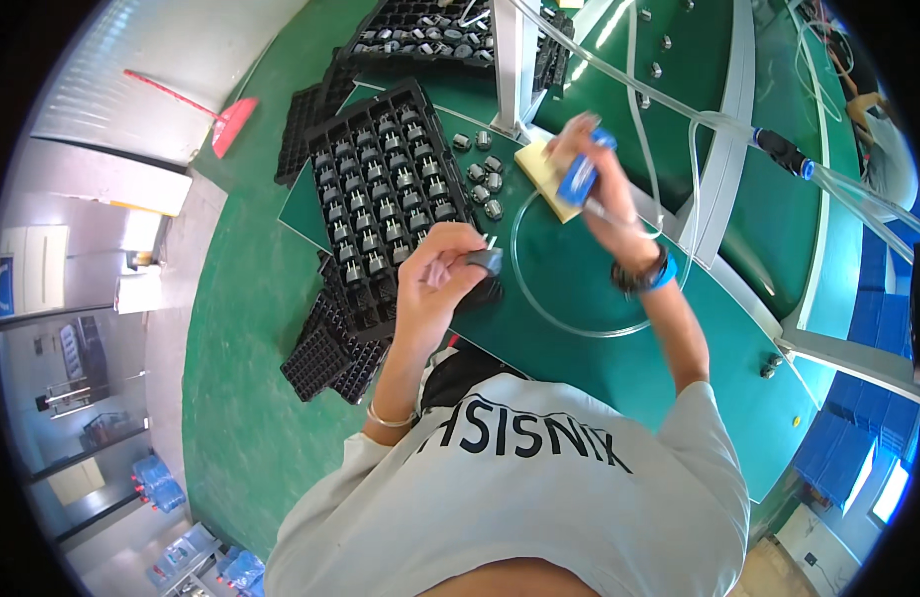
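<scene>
Dark grey and small, a component [486,261] was pinched in the left hand [442,274] at centre frame; a blue tool [578,176] was gripped by the right hand [591,169] over a yellow sponge [541,171].

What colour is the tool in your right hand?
Blue, with a thin clear tube trailing from it; the tool in the right hand shows in the head view.
</scene>
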{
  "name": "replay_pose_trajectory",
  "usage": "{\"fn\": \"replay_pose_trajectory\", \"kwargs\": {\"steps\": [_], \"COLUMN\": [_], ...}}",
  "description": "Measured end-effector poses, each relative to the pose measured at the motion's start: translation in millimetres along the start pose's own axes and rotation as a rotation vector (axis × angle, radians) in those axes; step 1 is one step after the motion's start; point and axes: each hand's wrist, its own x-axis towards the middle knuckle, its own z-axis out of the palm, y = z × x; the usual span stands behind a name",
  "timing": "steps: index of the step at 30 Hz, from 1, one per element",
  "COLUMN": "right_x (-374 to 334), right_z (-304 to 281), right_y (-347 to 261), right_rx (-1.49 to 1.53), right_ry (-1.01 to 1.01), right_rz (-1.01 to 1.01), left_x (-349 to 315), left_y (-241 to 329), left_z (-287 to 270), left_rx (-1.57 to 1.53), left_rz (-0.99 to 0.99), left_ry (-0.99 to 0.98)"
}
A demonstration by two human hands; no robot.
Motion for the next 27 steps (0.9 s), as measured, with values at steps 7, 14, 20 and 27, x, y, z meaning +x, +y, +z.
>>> {"fn": "replay_pose_trajectory", "kwargs": {"steps": [7,14,20,27], "right_x": [-50.8,-58.2,-65.3,-37.8], "right_z": [37.2,35.8,38.8,1.8], "right_y": [6.5,10.1,13.6,15.3], "right_rx": [0.044,0.086,0.012,-0.372], "right_ry": [-0.212,-0.190,-0.198,-0.078], "right_rz": [0.288,0.333,0.282,-0.083], "left_x": [6.7,4.0,-0.2,0.5], "left_y": [-2.1,-4.2,-11.8,-0.8], "left_z": [10.2,8.1,8.9,-16.6], "left_rx": [-0.038,0.009,0.037,0.392], "left_rz": [-0.033,-0.026,0.004,0.086], "left_ry": [-0.112,-0.126,-0.086,0.190]}}
